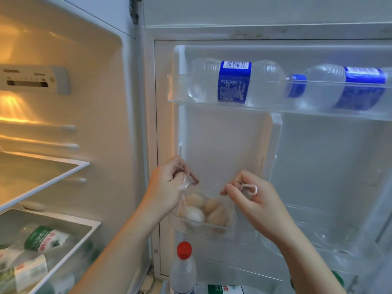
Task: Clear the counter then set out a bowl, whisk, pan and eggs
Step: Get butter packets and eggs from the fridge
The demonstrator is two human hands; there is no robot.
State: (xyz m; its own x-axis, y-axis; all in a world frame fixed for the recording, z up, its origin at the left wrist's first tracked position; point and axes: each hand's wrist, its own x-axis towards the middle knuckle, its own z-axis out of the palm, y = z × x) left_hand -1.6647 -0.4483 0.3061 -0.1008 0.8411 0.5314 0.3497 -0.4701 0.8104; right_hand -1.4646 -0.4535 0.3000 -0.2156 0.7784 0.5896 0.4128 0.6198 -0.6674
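Observation:
Several pale brown and white eggs [201,211] lie in a clear plastic bag [184,187] that rests in a transparent door shelf [212,230] of the open fridge. My left hand [169,185] pinches the bag's left edge at its mouth. My right hand [252,196] pinches the right edge and has a thin white loop hooked over a finger. Between them the bag's mouth is spread wide above the eggs. No bowl, whisk or pan is in view.
Two water bottles with blue labels [235,83] lie in the upper door shelf. A red-capped bottle [183,270] stands in the lower door shelf just below my hands. Green-labelled bottles [42,238] lie in the fridge's lower left compartment under a glass shelf [53,177].

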